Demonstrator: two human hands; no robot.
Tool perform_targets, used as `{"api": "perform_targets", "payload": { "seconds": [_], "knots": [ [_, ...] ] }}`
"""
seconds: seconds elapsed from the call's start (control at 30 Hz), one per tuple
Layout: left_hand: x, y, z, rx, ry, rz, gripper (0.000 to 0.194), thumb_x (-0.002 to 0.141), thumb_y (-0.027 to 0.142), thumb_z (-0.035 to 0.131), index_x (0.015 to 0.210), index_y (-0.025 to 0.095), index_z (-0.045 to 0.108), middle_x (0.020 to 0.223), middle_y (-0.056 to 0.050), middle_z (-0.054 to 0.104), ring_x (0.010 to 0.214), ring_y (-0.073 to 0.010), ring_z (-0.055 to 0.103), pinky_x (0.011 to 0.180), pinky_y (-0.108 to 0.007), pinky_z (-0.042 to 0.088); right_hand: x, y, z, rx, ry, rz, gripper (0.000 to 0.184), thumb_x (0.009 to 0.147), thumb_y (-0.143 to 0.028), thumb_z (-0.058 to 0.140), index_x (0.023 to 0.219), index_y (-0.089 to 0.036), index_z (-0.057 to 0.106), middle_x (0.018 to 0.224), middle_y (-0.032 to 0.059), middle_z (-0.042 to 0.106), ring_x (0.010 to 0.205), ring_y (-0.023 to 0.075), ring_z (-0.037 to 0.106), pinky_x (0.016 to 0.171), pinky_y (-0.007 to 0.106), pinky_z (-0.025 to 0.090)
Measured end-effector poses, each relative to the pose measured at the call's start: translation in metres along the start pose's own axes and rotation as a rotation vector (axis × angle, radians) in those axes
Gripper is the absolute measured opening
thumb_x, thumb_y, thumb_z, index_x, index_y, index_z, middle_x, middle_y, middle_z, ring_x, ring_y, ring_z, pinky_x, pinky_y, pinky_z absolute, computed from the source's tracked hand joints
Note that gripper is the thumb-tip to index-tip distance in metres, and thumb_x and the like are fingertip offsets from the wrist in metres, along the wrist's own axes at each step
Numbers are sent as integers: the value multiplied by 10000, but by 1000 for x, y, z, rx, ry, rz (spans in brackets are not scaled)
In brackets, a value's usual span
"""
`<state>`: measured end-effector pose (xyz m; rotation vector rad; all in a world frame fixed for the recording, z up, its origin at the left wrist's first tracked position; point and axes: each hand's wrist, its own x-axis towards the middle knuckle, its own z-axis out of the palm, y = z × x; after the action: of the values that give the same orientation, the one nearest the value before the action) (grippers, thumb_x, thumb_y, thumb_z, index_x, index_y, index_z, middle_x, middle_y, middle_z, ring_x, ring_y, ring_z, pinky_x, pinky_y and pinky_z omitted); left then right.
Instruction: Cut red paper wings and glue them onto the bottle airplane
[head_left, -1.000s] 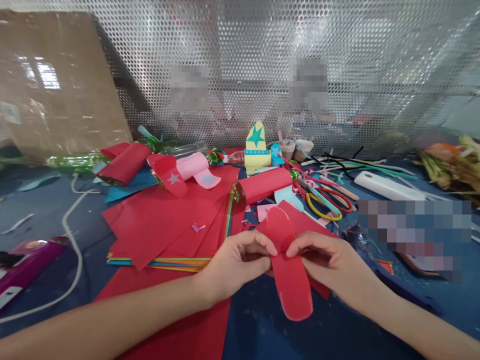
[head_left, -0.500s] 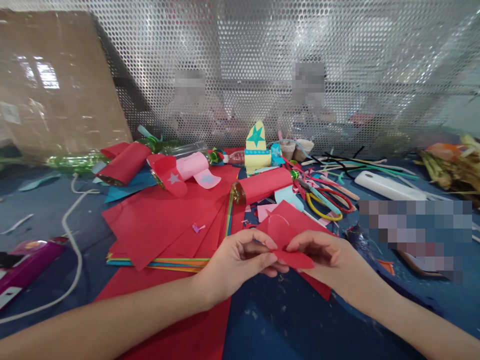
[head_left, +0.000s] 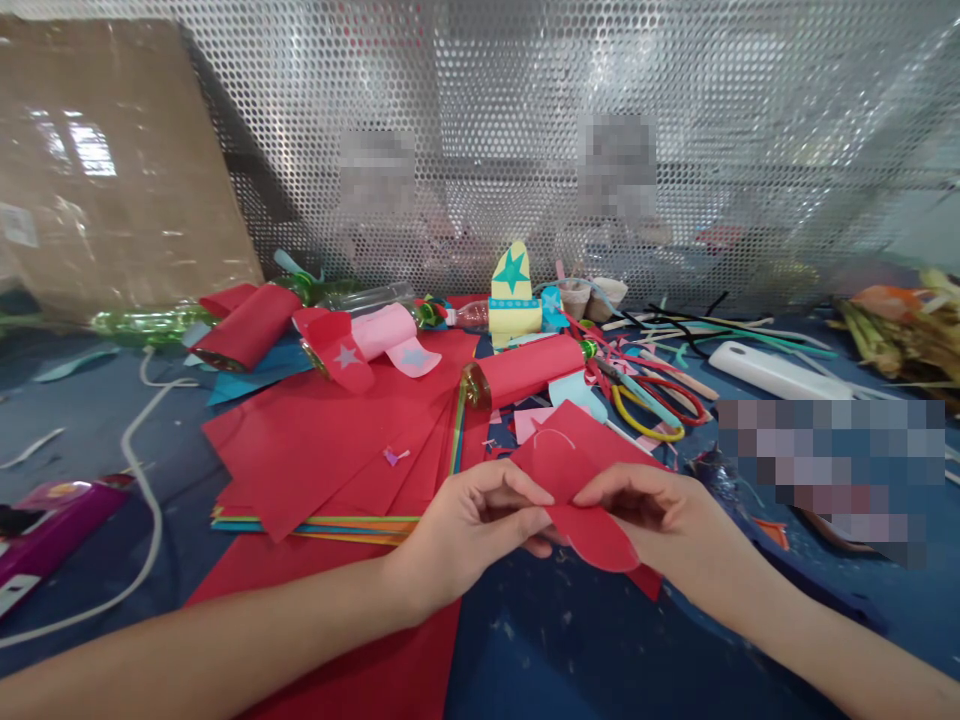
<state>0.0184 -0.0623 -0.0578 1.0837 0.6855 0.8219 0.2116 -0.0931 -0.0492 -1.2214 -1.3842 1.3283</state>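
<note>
A red paper cutout (head_left: 596, 535) with rounded ends is pinched at its middle between both hands, its near half bent up toward me. My left hand (head_left: 480, 515) is closed on its left edge, thumb and fingertips on the paper. On the opposite edge, my right hand (head_left: 660, 515) grips it in the same way, some fingertips hidden behind. Under and beyond the hands lies a red paper sheet (head_left: 641, 455). Past it rests a bottle wrapped in red paper (head_left: 532, 370), with yellow-handled scissors (head_left: 645, 415) to its right.
A stack of coloured paper (head_left: 300, 450) lies left of my hands. Several paper-decorated bottles (head_left: 247, 325) stand in a row behind it. A white cable (head_left: 157, 480) and a purple device (head_left: 60, 535) are at the left. A white bar (head_left: 780, 370) lies right; a cardboard box (head_left: 120, 160) stands far left.
The cutout's near half, flat and hanging toward me a second ago, folded up and then dropped slightly. Both hands have kept their pinch and barely moved.
</note>
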Motion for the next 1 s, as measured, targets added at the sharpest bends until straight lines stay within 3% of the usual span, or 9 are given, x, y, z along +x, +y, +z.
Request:
{"api": "perform_targets", "payload": {
  "seconds": [0.17,0.33,0.5,0.67,1.0],
  "knots": [
    [-2,-1,0,22,-18,14,283,691,357,774,744,139,602,688,-25,716,693,-164,716,606,-219,547,-2,1,0,-127,4,-34,88,722,-281,700,782,-217,707,731,4,713,678,145,656,609,238,527],
    [-2,-4,0,19,-37,4,203,719,248,760,778,147,594,733,-34,734,776,-171,720,644,-213,540,-3,-5,2,-68,25,34,164,733,-368,703,771,-210,684,735,11,713,722,161,680,683,262,551],
    [-1,-2,1,-3,-20,-3,221,693,257,773,754,148,591,681,-6,712,671,-131,703,635,-209,544,0,-2,1,-110,-23,-35,95,733,-271,688,811,-217,676,766,-3,702,719,138,666,661,231,542],
    [0,-2,0,9,-6,23,222,677,266,785,753,146,614,674,4,687,627,-120,675,627,-222,545,0,-1,2,-87,-15,-15,103,716,-210,687,817,-227,669,801,-16,697,740,122,658,695,215,532],
    [-1,-4,0,49,21,45,158,688,219,772,738,144,642,632,36,655,584,-85,661,581,-164,510,-1,-1,4,-28,25,-13,87,691,-254,707,769,-217,694,754,11,714,691,142,665,640,233,542]
  ]
}}
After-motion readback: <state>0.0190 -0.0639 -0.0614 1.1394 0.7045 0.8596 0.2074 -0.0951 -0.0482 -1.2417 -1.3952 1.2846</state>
